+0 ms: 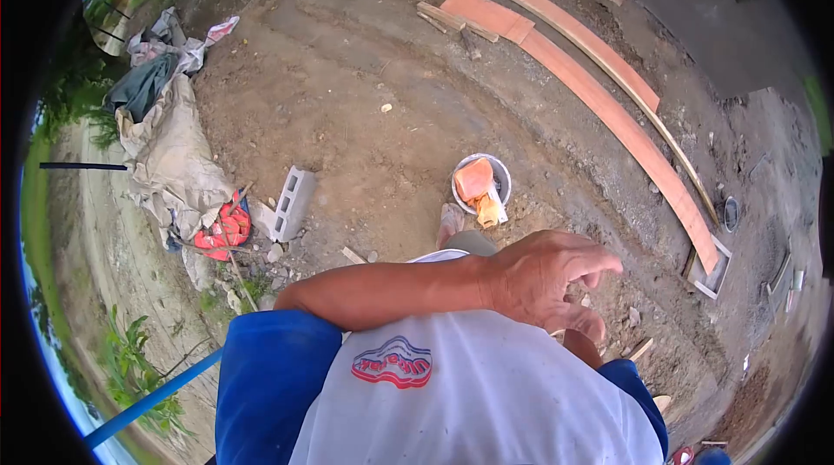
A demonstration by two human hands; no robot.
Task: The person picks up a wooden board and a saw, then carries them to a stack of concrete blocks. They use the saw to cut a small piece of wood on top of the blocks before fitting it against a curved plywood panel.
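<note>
left hand: the left hand (543,278) lies across the chest of the white shirt (486,395), forearm running from the blue sleeve (269,378) toward the person's right side.
grip: fingers loosely curled and partly spread; nothing shows in the grip.
right hand: not to be seen; a patch of skin just under the left hand may belong to the right arm, but that cannot be told.
nearest thing: a white bucket (499,171) stands upright on the bare earth, mouth up, with orange material inside it.
key relation: the bucket lies ahead of the left hand, higher in the frame and a little toward the person's left, well apart and down at ground level; being round, it has no long axis to line up on. the left hand is the only hand in view, so the nearer.
around it: a grey concrete block (293,202) lies to the bucket's left, near crumpled sacking (174,161) and a red-orange bag (224,230); long orange planks (608,109) curve past beyond the bucket.
</note>
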